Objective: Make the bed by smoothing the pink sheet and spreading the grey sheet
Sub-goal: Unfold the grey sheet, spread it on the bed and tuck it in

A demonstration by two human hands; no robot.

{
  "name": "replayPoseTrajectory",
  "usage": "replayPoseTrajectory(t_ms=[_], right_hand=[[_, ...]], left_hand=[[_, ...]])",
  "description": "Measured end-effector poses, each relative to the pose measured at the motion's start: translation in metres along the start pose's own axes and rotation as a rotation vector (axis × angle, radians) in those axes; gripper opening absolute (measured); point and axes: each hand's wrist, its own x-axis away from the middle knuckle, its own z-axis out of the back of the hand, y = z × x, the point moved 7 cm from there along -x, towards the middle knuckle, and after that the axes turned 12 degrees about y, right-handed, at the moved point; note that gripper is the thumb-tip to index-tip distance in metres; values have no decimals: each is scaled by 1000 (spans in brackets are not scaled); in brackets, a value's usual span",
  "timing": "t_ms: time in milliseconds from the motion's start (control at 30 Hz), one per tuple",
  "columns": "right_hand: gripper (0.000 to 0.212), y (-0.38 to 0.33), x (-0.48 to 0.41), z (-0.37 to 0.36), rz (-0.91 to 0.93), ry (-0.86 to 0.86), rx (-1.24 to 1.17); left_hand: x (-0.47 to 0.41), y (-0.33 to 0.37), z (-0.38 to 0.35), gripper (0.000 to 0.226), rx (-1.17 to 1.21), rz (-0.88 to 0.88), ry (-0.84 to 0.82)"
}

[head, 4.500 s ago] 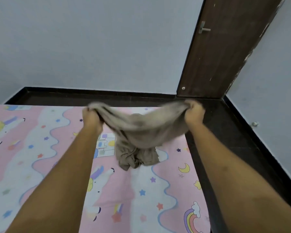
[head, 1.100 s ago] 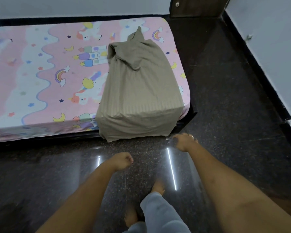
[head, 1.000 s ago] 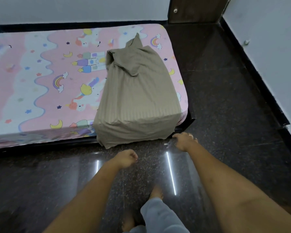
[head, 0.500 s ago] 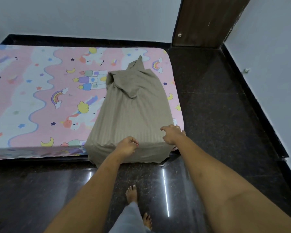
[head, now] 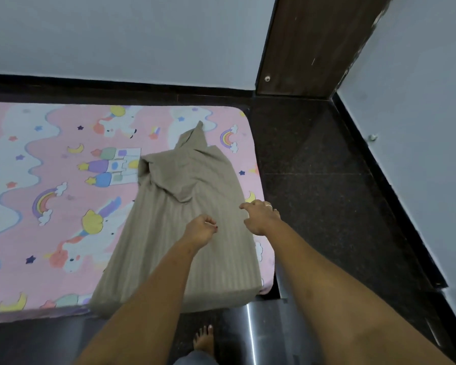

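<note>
**Inspection: grey sheet lying folded on the bed corner, both hands over it**

The pink sheet [head: 63,219], printed with unicorns, rainbows and stars, covered the mattress and stretched away to the left of the left hand. It lay flat, with no marked creases in view.

The grey sheet [head: 156,233] lay on top of it as a long folded bundle at the bed's right end. Its near end hung over the mattress edge below both forearms, and its far end rose to a bunched point beyond the hands.

The left hand [head: 199,230] was over the middle of the bundle, fingers curled in. Whether it pinched any cloth could not be told.

The right hand [head: 259,217], just right of the left, sat at the bundle's right edge with fingers loosely apart and holding nothing; a ring [head: 268,204] showed on one finger.

Right of that hand lay dark polished floor [head: 327,193], with a brown door [head: 308,43] in the far corner.
</note>
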Motion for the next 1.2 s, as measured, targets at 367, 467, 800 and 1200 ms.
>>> replayPoseTrajectory(t_ms=[367, 467, 800, 1200], right_hand=[[53, 46, -106, 32, 165, -21, -8], [54, 60, -128, 39, 279, -66, 7], [53, 159, -198, 89, 420, -125, 87], [53, 153, -248, 142, 612, -77, 177]], left_hand=[[-64, 68, -50, 17, 100, 103, 120], [-69, 77, -63, 21, 184, 172, 248], [-66, 144, -157, 9, 243, 256, 342], [-100, 199, -185, 9, 402, 270, 445]])
